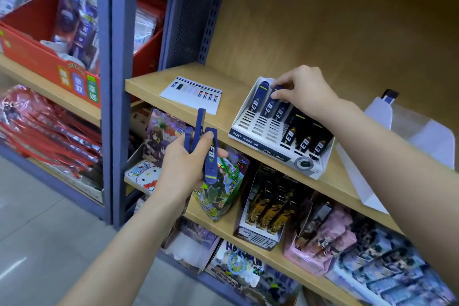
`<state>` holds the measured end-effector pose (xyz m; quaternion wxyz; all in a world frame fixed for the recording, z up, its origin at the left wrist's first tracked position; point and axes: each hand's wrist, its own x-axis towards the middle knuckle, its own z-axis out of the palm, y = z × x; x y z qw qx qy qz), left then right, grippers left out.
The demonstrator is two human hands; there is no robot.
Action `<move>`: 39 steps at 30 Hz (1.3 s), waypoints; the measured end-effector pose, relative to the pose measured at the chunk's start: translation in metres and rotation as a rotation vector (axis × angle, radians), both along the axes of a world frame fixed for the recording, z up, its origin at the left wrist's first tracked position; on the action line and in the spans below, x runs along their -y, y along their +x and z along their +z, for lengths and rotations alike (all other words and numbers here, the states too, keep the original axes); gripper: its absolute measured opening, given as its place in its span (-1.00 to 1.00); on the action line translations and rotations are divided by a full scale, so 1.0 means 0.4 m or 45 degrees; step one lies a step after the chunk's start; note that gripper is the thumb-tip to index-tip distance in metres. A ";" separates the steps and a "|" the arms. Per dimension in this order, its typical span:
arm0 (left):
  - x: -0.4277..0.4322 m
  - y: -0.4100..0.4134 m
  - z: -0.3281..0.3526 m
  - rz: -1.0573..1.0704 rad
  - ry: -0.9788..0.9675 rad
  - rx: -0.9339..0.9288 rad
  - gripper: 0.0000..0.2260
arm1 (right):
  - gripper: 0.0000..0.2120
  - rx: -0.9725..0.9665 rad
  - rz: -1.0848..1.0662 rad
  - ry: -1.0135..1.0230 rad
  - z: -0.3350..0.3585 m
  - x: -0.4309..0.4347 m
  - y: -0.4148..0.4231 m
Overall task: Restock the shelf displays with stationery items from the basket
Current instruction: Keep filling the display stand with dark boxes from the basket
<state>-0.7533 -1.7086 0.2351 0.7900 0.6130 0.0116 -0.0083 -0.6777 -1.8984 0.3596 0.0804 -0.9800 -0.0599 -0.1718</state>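
A white slotted display box point(250, 129) stands on the wooden shelf point(223, 109). Blue lead cases point(260, 97) fill its left slots and black cases point(304, 141) its right slots. My right hand point(301, 90) pinches the top of one blue case point(269, 104) that sits in the second slot from the left. My left hand point(185, 161) is below the shelf's front edge and grips a small bunch of blue cases point(210, 154) that fan upward. The basket is out of view.
A printed card point(191, 94) lies flat on the shelf left of the box. A clear plastic stand point(409, 131) is at the right. Lower shelves hold card packs point(221, 186) and display boxes. Red cartons point(49, 57) fill the neighbouring bay, behind a blue upright point(119, 82).
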 end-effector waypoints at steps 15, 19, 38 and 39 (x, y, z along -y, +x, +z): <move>-0.009 0.002 -0.011 0.048 -0.057 -0.063 -0.78 | -0.84 0.324 0.108 -0.075 -0.024 -0.066 -0.070; -0.004 -0.002 -0.010 0.047 -0.101 -0.006 -0.78 | -0.75 0.021 0.269 0.071 -0.071 -0.127 -0.150; -0.021 -0.013 0.001 -0.231 -0.276 -0.014 -0.70 | -0.90 0.241 0.059 0.891 -0.018 -0.031 -0.190; -0.020 -0.015 0.001 -0.260 -0.273 -0.024 -0.70 | -0.90 0.304 0.026 0.751 -0.004 -0.010 -0.178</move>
